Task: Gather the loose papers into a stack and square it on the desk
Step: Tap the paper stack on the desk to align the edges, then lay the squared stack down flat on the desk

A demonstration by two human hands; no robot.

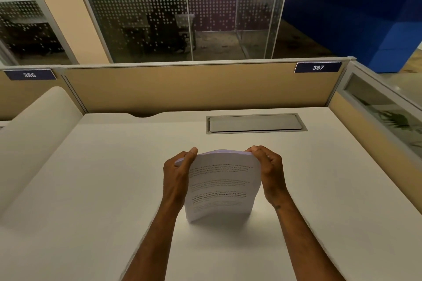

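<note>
A stack of printed white papers (220, 186) stands upright on its lower edge on the white desk (91, 189), near the middle. The printed side faces me and the top edge bows slightly. My left hand (177, 174) grips the stack's upper left side, thumb on the front. My right hand (269, 174) grips the upper right side in the same way. No loose sheets lie elsewhere on the desk.
A grey cable hatch (255, 123) is set into the desk behind the papers. Tan partition panels (194, 89) wall the back and right, with number plates 386 (29, 74) and 387 (318, 67). A cream curved divider (34, 130) bounds the left side.
</note>
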